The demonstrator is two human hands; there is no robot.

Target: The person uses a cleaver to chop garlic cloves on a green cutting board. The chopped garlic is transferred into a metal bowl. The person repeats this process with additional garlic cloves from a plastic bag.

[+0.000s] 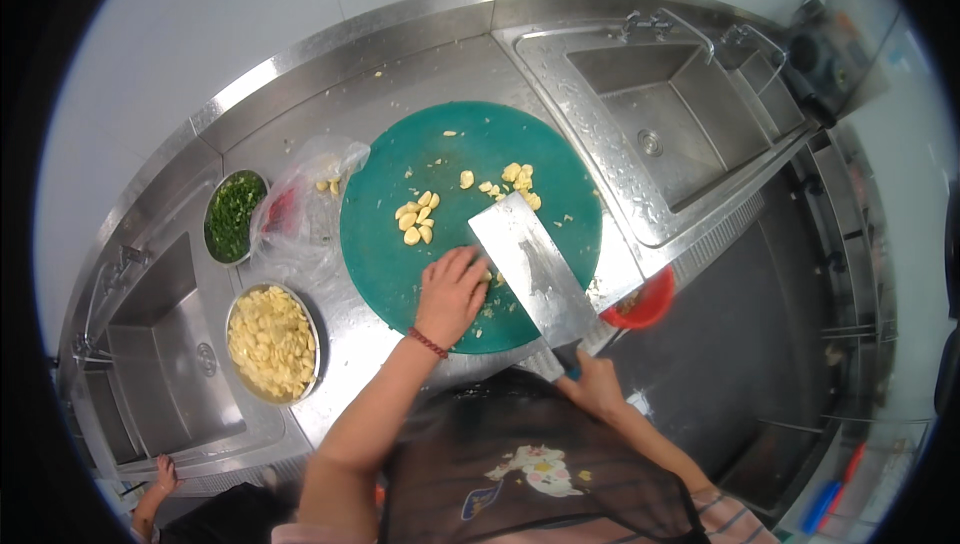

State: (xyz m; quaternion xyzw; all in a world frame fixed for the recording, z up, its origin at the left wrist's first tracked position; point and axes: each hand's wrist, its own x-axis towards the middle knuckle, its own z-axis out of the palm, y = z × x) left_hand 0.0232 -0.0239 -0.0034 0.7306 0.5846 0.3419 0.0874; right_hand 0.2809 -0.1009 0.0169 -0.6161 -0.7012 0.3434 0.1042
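A round green cutting board (457,304) lies on the steel counter. My right hand (596,386) grips the dark handle of a broad cleaver (536,266), its blade slanting across the board's right half. Fingers bent downward, my left hand (454,293) rests low on the board, just left of the blade. Garlic pieces (500,278) show between its fingertips and the blade; whether the fingers pinch one is hidden. Whole peeled garlic cloves (416,218) form a cluster above my left hand. Beyond the blade's far end sit flattened garlic cloves (521,178).
Left of the board are a crumpled plastic bag (307,206), a bowl of chopped greens (234,215) and a bowl of garlic (274,341). A red container (649,300) sits below the counter edge. Sinks (667,124) flank the counter. Another person's hand (166,473) is lower left.
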